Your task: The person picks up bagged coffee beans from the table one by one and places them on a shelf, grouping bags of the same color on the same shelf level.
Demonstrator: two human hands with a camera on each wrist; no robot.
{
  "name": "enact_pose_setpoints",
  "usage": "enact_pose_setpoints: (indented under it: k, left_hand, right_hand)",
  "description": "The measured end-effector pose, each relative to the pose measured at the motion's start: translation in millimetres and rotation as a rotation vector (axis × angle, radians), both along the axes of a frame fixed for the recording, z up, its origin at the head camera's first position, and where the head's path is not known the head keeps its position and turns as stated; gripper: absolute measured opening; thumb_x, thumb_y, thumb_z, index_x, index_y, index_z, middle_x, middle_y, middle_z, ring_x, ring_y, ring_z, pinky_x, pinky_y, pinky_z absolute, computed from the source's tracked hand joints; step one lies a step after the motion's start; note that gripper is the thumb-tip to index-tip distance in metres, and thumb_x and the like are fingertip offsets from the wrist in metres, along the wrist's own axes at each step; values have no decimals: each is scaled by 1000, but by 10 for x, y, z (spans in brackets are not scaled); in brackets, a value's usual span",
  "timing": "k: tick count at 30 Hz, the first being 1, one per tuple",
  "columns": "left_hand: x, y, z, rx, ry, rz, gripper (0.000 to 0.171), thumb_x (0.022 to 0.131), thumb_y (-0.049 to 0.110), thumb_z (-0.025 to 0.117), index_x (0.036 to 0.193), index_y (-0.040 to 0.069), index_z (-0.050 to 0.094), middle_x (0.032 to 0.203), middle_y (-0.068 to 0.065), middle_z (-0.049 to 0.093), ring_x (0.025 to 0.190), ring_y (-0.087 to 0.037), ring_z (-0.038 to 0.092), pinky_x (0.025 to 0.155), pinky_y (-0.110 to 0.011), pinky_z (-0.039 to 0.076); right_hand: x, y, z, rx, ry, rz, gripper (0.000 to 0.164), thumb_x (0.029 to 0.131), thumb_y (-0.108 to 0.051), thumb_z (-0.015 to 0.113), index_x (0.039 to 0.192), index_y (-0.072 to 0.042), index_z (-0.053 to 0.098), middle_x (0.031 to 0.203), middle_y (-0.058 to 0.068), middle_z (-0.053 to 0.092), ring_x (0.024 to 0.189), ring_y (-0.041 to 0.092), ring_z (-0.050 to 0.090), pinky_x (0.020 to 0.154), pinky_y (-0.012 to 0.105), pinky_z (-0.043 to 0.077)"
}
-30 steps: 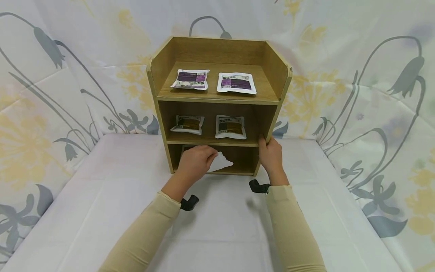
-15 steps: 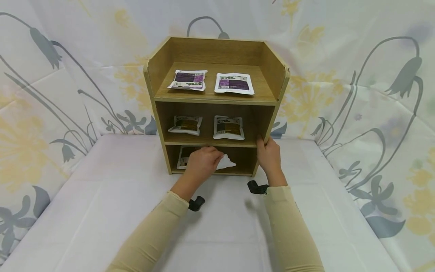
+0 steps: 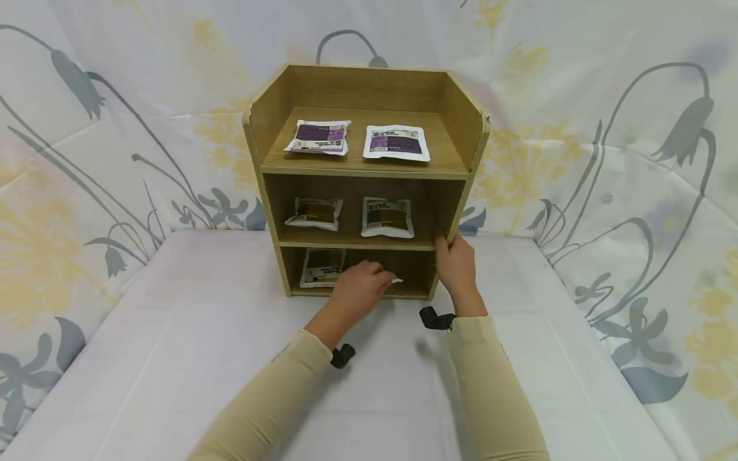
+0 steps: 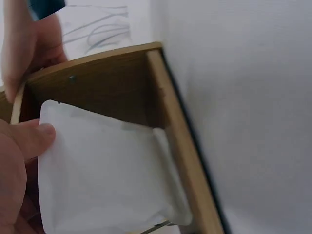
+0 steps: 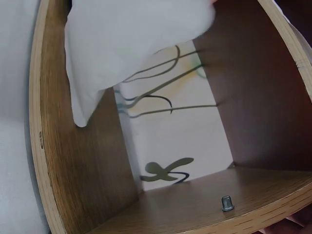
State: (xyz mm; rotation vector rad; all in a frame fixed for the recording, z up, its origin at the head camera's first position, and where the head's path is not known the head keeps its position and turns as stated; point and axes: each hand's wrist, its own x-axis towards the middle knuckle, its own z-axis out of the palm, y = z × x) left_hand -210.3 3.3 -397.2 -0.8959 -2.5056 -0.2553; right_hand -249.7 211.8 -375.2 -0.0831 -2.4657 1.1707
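Observation:
My left hand [image 3: 360,289] is at the front of the bottom compartment of a small wooden shelf [image 3: 369,89]. Between thumb and fingers it pinches one edge of a flat pouch, whose plain white side [image 4: 105,170] faces the left wrist camera. Most of this pouch hides behind the hand in the head view; only a white corner [image 3: 396,280] shows. In the right wrist view the pouch [image 5: 122,44] hangs inside the compartment, near the bottom board. My right hand [image 3: 459,266] grips the shelf's right side panel from outside, low down.
Two purple-labelled pouches, left [image 3: 318,137] and right [image 3: 396,142], lie on the top tier. The middle tier carries two dark-labelled pouches [image 3: 315,212]. Another labelled pouch [image 3: 323,267] lies at the bottom left. A metal peg [image 5: 227,203] sticks out of the inner side panel.
The left hand has moved right and lower into the bottom compartment with the pouch, exposing the pouch at bottom left. The right hand keeps its grip on the side panel.

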Motion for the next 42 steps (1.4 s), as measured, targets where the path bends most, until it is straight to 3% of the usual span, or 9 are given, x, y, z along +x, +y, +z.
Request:
enact_pose_setpoints:
  k: [5, 12, 18, 23, 29, 37, 42]
  left_hand:
    - [34, -10, -84, -81, -59, -16, 24, 95, 11, 60, 114, 21, 70, 108, 0, 67, 96, -19, 63, 78, -31, 55]
    - [33, -33, -186, -69, -83, -70, 22, 96, 11, 57, 108, 22, 73, 108, 0, 68, 102, -20, 64, 86, -32, 54]
    - [5, -29, -206, -44, -139, -87, 18, 94, 10, 61, 102, 19, 74, 105, -1, 69, 103, -20, 66, 84, -32, 56]
    - [-58, -16, -255, -46, -167, -77, 16, 92, 10, 64, 101, 18, 75, 108, 1, 71, 104, -20, 66, 80, -33, 57]
    - [-149, -1, -299, -53, -162, -73, 12, 92, 11, 65, 97, 16, 74, 102, 1, 72, 95, -18, 68, 76, -32, 57]
    - [-264, 25, -331, -69, -244, -41, 11, 93, 12, 63, 96, 16, 73, 99, 1, 70, 89, -18, 67, 68, -30, 56]
    - [-319, 56, -340, -68, -284, -32, 12, 94, 12, 62, 98, 17, 73, 100, 2, 70, 91, -17, 67, 71, -29, 56]
  right_hand:
    - [4, -8, -4, -4, -7, -4, 52, 100, -44, 33, 109, -1, 60, 94, 23, 67, 81, 38, 67, 65, 48, 54]
    - [-9, -1, -21, -2, 6, -12, 50, 100, -44, 33, 105, -2, 60, 90, 22, 66, 77, 36, 65, 63, 46, 52]
    - [-4, 1, -18, 7, 8, -10, 50, 100, -44, 33, 101, -2, 60, 83, 21, 64, 72, 35, 64, 59, 41, 50]
    - [-4, 2, -10, 5, 14, -8, 51, 100, -44, 33, 102, -1, 61, 87, 22, 65, 75, 36, 64, 61, 44, 51]
    - [4, 1, -3, -2, 18, -1, 51, 100, -44, 34, 104, -1, 61, 90, 23, 66, 77, 38, 65, 62, 47, 52]
    - [5, 1, 5, -4, 17, 7, 52, 101, -43, 33, 107, 0, 61, 92, 25, 67, 78, 38, 66, 63, 46, 53]
    - [16, -4, 5, -16, 11, 12, 53, 101, -43, 33, 109, 0, 61, 95, 25, 67, 79, 38, 67, 63, 47, 55]
